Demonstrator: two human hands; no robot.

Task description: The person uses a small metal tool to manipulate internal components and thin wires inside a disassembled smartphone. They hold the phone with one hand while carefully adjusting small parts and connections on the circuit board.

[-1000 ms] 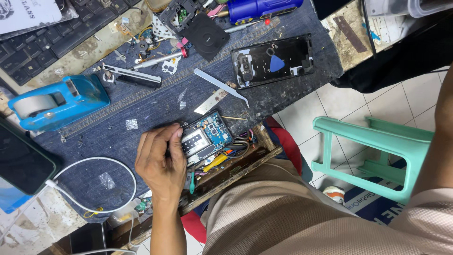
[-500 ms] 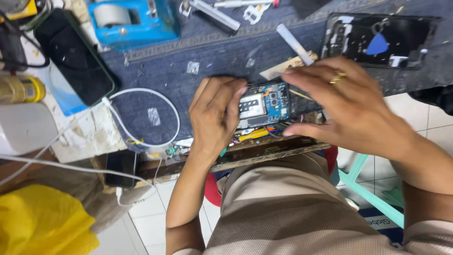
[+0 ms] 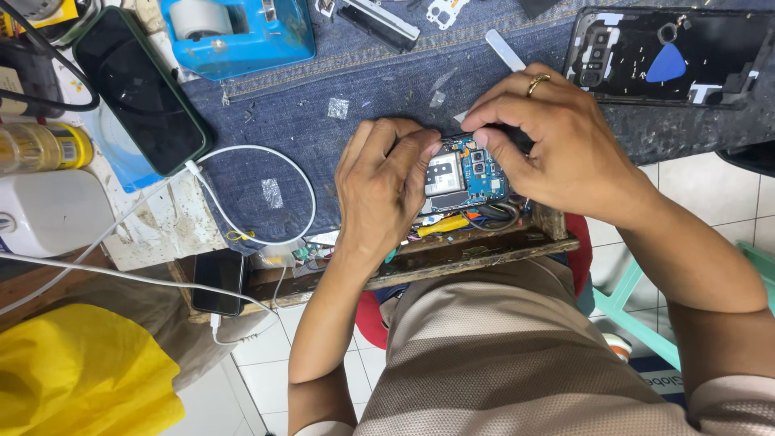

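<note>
— While my left hand (image 3: 386, 187) curls its fingers over the opened phone (image 3: 464, 173) at the worktop (image 3: 339, 89) edge, what's my right hand (image 3: 557, 137) doing?
— Pinching its top edge, fingers closed; since half a second ago both hands have hardly shifted.

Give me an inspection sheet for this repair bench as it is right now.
Surface: denim mat, dusty, over a worn wooden bench edge.
Job's things: opened phone, blue circuit board exposed.
Clutter: blue tape dispenser, dark phone, phone back cover with blue pick.
Hands: left hand and right hand both on the opened phone.
Cables: white cable looped, plugged into the dark phone.
Surroundings: tiled floor, green stool, yellow bag.
</note>
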